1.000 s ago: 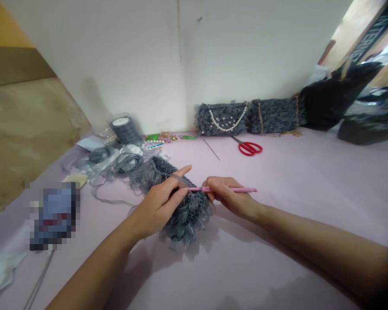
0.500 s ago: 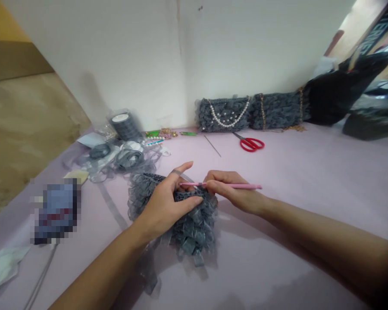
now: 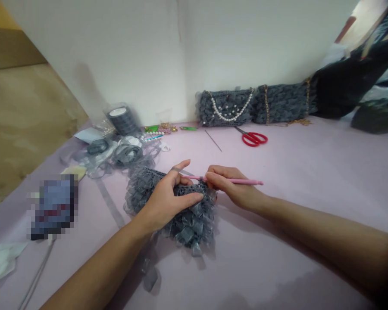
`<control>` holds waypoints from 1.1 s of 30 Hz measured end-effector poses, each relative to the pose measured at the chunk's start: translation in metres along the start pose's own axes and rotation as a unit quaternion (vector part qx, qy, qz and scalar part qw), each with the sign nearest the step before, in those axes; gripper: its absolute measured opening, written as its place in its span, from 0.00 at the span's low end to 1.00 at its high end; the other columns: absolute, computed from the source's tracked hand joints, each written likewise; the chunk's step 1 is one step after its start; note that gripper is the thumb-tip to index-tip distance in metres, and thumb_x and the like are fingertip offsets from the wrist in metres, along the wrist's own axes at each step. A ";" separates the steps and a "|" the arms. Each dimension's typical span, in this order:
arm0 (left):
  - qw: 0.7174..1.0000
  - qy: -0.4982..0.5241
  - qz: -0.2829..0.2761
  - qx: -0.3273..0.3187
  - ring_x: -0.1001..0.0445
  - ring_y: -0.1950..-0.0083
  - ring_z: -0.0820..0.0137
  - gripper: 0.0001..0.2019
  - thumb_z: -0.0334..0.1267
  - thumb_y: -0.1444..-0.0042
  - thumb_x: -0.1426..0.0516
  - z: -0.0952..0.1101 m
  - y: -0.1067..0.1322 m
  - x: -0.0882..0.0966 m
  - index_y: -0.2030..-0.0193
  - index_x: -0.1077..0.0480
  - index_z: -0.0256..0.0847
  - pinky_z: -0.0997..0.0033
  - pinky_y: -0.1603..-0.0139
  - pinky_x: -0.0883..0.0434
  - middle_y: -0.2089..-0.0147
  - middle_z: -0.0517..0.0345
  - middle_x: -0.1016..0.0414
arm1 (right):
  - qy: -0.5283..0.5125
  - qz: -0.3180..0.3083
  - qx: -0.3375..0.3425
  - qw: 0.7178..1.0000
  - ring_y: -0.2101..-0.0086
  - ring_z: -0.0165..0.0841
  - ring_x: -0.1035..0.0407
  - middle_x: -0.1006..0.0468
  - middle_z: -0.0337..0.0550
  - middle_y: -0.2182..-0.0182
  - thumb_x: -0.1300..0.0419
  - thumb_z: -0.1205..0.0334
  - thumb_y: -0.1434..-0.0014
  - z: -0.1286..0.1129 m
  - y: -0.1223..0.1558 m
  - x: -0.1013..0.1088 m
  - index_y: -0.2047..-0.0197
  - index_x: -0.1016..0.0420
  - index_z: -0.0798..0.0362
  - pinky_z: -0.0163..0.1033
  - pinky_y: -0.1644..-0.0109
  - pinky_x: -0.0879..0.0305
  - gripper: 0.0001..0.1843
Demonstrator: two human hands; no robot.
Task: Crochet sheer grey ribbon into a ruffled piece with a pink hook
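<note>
A grey ruffled crochet piece [image 3: 187, 224] made of sheer ribbon lies on the table in front of me. My left hand [image 3: 168, 193] grips its upper edge, thumb on the near side and index finger raised with grey ribbon [image 3: 183, 171] running over it. My right hand [image 3: 229, 183] holds a pink crochet hook [image 3: 245, 181] level, pinched between thumb and fingers. A loop of grey ribbon sits around the hook's shaft just left of my right fingertips. The hook's tip is partly hidden behind my left fingers.
Loose ribbon coils [image 3: 127, 154] and a ribbon spool stack [image 3: 123, 120] lie at back left. Red-handled scissors [image 3: 255, 138] and a thin needle-like rod [image 3: 213, 141] are beyond my hands. Two grey ruffled bags [image 3: 228, 107] stand by the wall. A blurred-out device [image 3: 54, 206] with a cable is at left.
The view has shifted slightly, so the table items sit a little differently. The hook has slid slightly to the right relative to my left hand. Both hands keep their grips.
</note>
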State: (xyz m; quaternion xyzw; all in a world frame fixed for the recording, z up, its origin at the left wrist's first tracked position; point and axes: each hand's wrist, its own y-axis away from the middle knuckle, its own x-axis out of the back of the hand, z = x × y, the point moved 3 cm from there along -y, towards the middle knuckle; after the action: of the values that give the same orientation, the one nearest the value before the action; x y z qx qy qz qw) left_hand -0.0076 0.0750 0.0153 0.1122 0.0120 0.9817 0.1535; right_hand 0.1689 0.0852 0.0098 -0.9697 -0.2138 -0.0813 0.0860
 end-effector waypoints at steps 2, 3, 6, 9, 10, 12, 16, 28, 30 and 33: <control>0.998 0.063 -0.011 0.020 0.29 0.56 0.68 0.38 0.40 0.50 0.35 0.000 0.000 -0.003 0.32 0.43 0.43 0.68 0.50 0.35 0.61 0.59 0.28 | 0.002 0.007 0.011 1.000 0.77 0.25 0.37 0.32 0.34 0.80 0.48 0.56 0.33 0.002 0.000 0.000 0.75 0.36 0.54 0.32 0.74 0.46 0.19; 0.995 0.098 -0.014 0.027 0.28 0.57 0.68 0.35 0.41 0.48 0.37 0.000 0.000 -0.004 0.33 0.42 0.43 0.68 0.51 0.34 0.61 0.59 0.28 | 0.000 0.011 0.015 1.000 0.77 0.24 0.38 0.32 0.33 0.80 0.48 0.56 0.33 0.002 0.000 0.000 0.75 0.37 0.54 0.32 0.74 0.46 0.19; 0.985 0.167 -0.014 0.032 0.27 0.59 0.68 0.29 0.44 0.42 0.41 -0.001 0.000 -0.006 0.35 0.39 0.43 0.67 0.54 0.33 0.61 0.57 0.27 | -0.003 0.019 0.022 1.000 0.76 0.24 0.39 0.33 0.33 0.79 0.48 0.58 0.33 0.002 0.001 -0.001 0.76 0.37 0.54 0.31 0.74 0.47 0.19; 0.992 0.128 -0.012 0.014 0.28 0.60 0.70 0.29 0.41 0.44 0.39 -0.003 -0.001 -0.005 0.35 0.39 0.44 0.68 0.55 0.34 0.63 0.60 0.28 | -0.003 0.021 0.029 0.999 0.76 0.24 0.39 0.33 0.34 0.79 0.48 0.59 0.33 0.002 0.001 0.000 0.76 0.36 0.54 0.32 0.72 0.46 0.19; 0.995 0.104 -0.013 0.006 0.28 0.60 0.71 0.31 0.39 0.45 0.39 -0.004 -0.002 -0.003 0.35 0.40 0.45 0.69 0.55 0.34 0.63 0.60 0.28 | -0.006 0.019 0.030 0.999 0.76 0.24 0.39 0.32 0.34 0.79 0.48 0.59 0.33 0.003 0.001 0.001 0.76 0.36 0.54 0.32 0.72 0.46 0.19; 0.998 0.062 -0.016 -0.007 0.28 0.58 0.71 0.33 0.36 0.47 0.38 -0.004 -0.002 -0.001 0.34 0.41 0.45 0.69 0.54 0.34 0.60 0.59 0.28 | -0.026 0.014 0.031 0.999 0.75 0.24 0.38 0.31 0.34 0.79 0.48 0.58 0.33 0.006 -0.001 0.004 0.76 0.34 0.54 0.32 0.71 0.44 0.19; 0.999 0.030 -0.023 -0.021 0.28 0.55 0.69 0.34 0.34 0.47 0.39 -0.001 -0.002 0.002 0.33 0.43 0.43 0.67 0.52 0.35 0.57 0.57 0.28 | -0.136 0.004 0.008 0.991 0.74 0.26 0.35 0.29 0.37 0.77 0.45 0.57 0.35 0.017 -0.005 0.008 0.76 0.33 0.54 0.33 0.68 0.40 0.18; 0.999 0.021 -0.003 -0.031 0.29 0.58 0.70 0.30 0.33 0.48 0.39 -0.005 -0.005 0.005 0.37 0.38 0.38 0.69 0.55 0.34 0.59 0.57 0.27 | -0.189 -0.042 -0.014 0.981 0.71 0.29 0.29 0.24 0.42 0.73 0.45 0.58 0.35 0.023 -0.008 0.008 0.70 0.24 0.56 0.35 0.63 0.32 0.16; 0.999 0.010 -0.002 -0.034 0.29 0.58 0.70 0.30 0.33 0.48 0.39 -0.005 -0.005 0.007 0.37 0.38 0.38 0.69 0.56 0.34 0.60 0.57 0.28 | -0.152 -0.057 -0.010 0.987 0.66 0.32 0.27 0.22 0.45 0.69 0.45 0.57 0.35 0.021 -0.007 0.011 0.70 0.23 0.56 0.37 0.60 0.31 0.17; 0.999 -0.012 0.009 -0.038 0.30 0.60 0.72 0.29 0.32 0.49 0.39 -0.005 -0.006 0.008 0.39 0.36 0.37 0.70 0.58 0.35 0.59 0.57 0.28 | -0.070 -0.077 0.002 0.995 0.64 0.32 0.27 0.21 0.46 0.64 0.47 0.58 0.35 0.014 -0.006 0.016 0.68 0.22 0.56 0.38 0.58 0.31 0.16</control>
State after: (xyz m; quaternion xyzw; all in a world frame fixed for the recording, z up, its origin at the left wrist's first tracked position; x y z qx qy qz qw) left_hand -0.0142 0.0834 0.0115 0.1181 -0.0279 0.9813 0.1491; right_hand 0.1822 0.0998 0.0000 -0.9535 -0.2935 -0.0194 0.0661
